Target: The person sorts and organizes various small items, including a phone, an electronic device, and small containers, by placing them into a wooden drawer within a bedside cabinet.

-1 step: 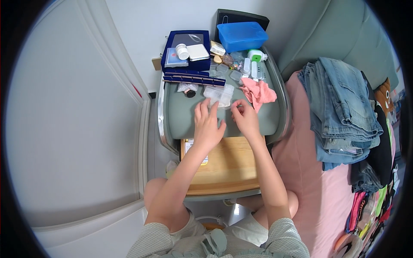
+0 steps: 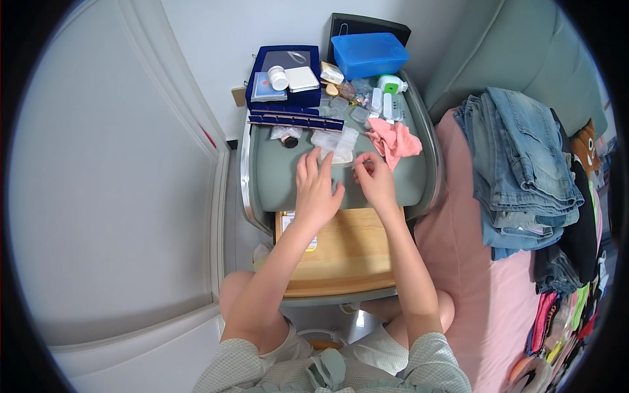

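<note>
On the grey-green top of a small cabinet [image 2: 275,177], a clear plastic box [image 2: 342,140] lies with its lid part raised at the far side. My left hand [image 2: 317,188] is open, fingers apart, its fingertips at the box's near left edge. Just right of the box, my right hand [image 2: 376,186] is closed in a pinch of thumb and fingers. Whatever it may hold is too small to make out. A crumpled pink cloth [image 2: 395,142] lies beyond the right hand. Behind the box are dark blue slotted strips [image 2: 296,122], and a small black-capped bottle [image 2: 289,141] stands to its left.
At the back are a dark blue velvet case [image 2: 306,99] with a white jar [image 2: 278,78] on it, a blue plastic bin [image 2: 370,56] and several small clear containers. Below juts an open wooden drawer [image 2: 347,249]. Folded jeans [image 2: 524,164] lie on the pink bed at right.
The clear box, chiefly its raised part, has shifted very slightly. Both hands are almost where they were.
</note>
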`<action>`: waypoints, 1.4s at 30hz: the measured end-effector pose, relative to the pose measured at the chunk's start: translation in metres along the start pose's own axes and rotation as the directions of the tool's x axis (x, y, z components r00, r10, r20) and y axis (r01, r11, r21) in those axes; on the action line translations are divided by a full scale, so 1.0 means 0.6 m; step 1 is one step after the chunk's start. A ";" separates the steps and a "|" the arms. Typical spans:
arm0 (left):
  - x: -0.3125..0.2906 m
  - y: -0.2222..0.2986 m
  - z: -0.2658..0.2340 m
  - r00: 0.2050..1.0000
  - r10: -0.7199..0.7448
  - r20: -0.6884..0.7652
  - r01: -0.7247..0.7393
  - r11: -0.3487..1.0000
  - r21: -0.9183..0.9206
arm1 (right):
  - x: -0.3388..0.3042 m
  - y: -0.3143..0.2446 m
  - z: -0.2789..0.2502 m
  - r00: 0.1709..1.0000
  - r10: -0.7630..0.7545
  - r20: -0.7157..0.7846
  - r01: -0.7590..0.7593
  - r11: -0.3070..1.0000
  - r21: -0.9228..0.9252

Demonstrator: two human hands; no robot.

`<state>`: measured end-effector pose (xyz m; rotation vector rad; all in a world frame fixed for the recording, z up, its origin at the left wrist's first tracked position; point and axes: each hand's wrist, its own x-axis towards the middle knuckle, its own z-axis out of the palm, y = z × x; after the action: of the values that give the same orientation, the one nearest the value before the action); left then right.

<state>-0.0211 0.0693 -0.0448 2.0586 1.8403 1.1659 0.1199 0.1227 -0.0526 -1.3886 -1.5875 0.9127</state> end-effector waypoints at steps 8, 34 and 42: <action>-0.001 -0.001 -0.005 0.999 0.026 0.046 -0.029 0.998 0.055 | -0.043 0.002 -0.020 0.978 0.191 0.089 -0.202 0.733 0.650; -0.026 0.016 0.020 0.662 -0.184 0.727 0.743 0.035 -0.668 | -0.137 0.037 -0.056 0.985 0.161 0.053 -0.163 0.803 0.573; -0.082 0.020 0.025 0.569 -0.171 0.805 0.821 0.179 -0.542 | -0.170 0.061 -0.065 0.929 0.365 0.058 -0.317 0.707 0.632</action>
<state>0.0002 0.0280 -0.0698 0.7613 0.9717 0.8082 0.1759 0.0267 -0.0823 -1.2025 -0.8256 1.4439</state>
